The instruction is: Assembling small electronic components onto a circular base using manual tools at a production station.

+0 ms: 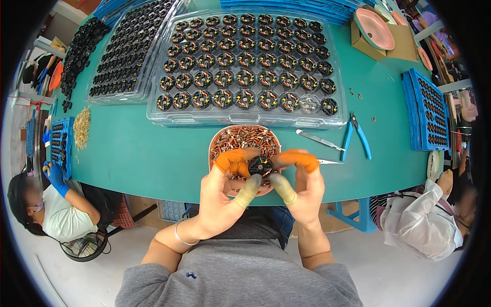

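Between my two hands is a round black part with small copper-coloured and yellow pieces on it. My left hand grips its left side between thumb and fingers, and my right hand pinches its right side. Orange and pale finger covers sit on the fingertips and thumbs of both hands. Right below the part stands a pink bowl full of small copper-and-black components. Beyond it, a clear plastic tray carries rows of similar round black parts; one pocket in its front row holds none.
Tweezers and blue-handled cutters lie right of the bowl. At left are another clear tray, a black heap and yellowish bits. Blue trays stand at right. Co-workers sit on both sides.
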Available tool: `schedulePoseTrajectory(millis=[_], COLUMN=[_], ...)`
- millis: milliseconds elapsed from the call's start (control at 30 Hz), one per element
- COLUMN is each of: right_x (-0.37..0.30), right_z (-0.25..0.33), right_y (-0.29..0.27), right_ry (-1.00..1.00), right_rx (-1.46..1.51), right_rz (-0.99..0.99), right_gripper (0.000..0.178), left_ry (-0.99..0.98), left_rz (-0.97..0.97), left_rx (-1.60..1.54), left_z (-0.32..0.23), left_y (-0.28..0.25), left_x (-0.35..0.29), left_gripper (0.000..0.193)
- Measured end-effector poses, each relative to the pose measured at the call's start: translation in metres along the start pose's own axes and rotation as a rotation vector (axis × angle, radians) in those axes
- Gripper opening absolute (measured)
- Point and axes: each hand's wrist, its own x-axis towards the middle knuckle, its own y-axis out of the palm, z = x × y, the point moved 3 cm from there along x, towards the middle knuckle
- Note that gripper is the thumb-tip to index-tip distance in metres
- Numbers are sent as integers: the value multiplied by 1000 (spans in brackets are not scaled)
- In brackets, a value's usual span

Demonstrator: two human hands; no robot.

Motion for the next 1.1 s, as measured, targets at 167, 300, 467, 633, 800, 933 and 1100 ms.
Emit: schedulePoseTrajectory(millis=[167,300,467,633,800,933,1100], right_x=[4,5,5,2,-2,-3,-1], right_z=[22,22,17,5,2,2,-5], right_y=[1,1,5,7,7,1,-26], right_ry=[-319,-364,-436,-457,-470,-479,-374], right_rx=[-561,-651,-836,-816,-784,-761,-768], right_rz=[-7,29,102,61,-32,-136,-361], right_gripper=[26,29,31,29,26,22,15], left_ry=[89,312,296,78,-41,-128,-117], left_rz=[-18,-68,-79,-76,-10,-34,-67], left_rx=[318,662,660,506,284,28,24], left_z=[0,-3,-2,-3,8,8,7], left_y=[-5,-4,-5,-2,-7,-2,-6], left_x=[-4,-2,-1,0,3,5,5], left_gripper=[39,38,39,37,36,36,36])
